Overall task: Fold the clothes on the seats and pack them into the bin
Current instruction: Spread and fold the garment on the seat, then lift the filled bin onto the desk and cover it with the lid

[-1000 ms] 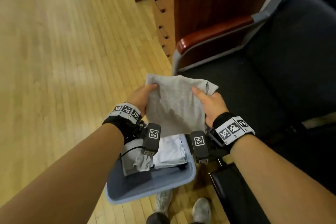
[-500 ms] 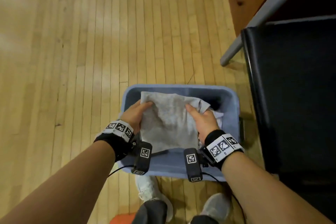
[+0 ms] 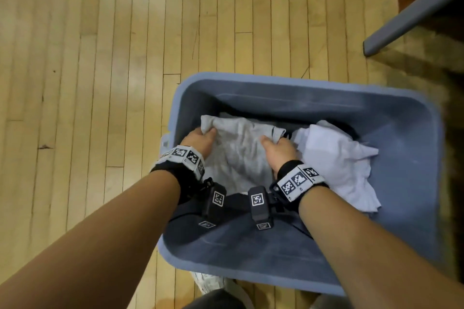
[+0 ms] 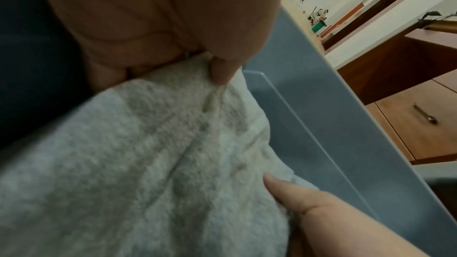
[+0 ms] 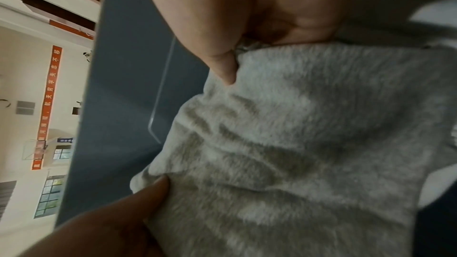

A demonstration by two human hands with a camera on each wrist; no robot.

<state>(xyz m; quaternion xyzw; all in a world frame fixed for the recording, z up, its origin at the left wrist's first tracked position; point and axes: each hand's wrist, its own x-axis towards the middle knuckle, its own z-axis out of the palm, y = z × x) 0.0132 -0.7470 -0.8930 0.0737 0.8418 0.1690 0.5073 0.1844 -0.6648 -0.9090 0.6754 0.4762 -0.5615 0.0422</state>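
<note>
Seen from the head camera, we look straight down into a blue rectangular plastic bin [image 3: 411, 148] standing on a pale wooden plank floor [image 3: 100, 57]. Inside it, toward the left half, lies the folded grey knit garment [image 3: 241, 150], which we hold at both sides. Our left hand [image 3: 199, 139] grips the garment's far left corner, the fingers curled under the cloth and the thumb on top; the left wrist view confirms this, showing the thumb [image 4: 223, 73] pressing a ridge of grey fabric against the fingers. Our right hand [image 3: 280, 149] holds the garment's right edge in the same manner, thumb lying on the upper face and fingers tucked beneath; in the right wrist view the thumb [image 5: 227, 69] is sunk into the cloth at its border. Both hands are therefore pinching the garment, neither spread nor empty. Just beside the grey garment, in the right half of the bin, lies a crumpled pale lavender-white cloth [image 3: 339, 158], touching our right wrist. Dark fabric [image 3: 236, 204] shows in the bin under the wrist cameras. Each wrist carries a black band with white coded markers [image 3: 297, 180]. At the upper right a grey metal chair leg [image 3: 411, 12] slants down to the floor, well apart from the bin. A pale shoe [image 3: 208, 281] shows below the bin's near rim.
</note>
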